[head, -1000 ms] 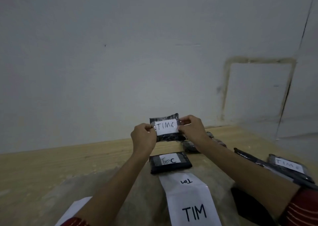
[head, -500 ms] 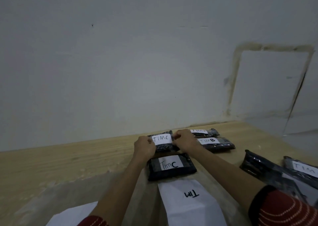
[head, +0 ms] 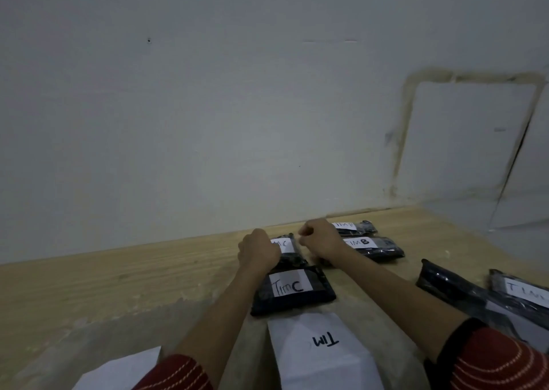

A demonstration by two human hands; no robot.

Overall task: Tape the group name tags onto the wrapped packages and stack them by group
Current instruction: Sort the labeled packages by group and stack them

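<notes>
Down comes the black wrapped package with the white TIM C tag (head: 291, 253), from mid-air onto the wooden tabletop (head: 118, 276), just on the far side of the matching TIM C package (head: 292, 290), same group. Left hand (head: 258, 248) and right hand (head: 319, 239) clamp its ends, steadying it.

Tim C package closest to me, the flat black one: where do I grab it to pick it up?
The Tim C package lies flat; the left forearm crosses its left side, the far package crowds its back, the paper sheet its front. I'd pinch its right short edge, coming from the right, thumb on top. Stay off the taped tag.
</notes>
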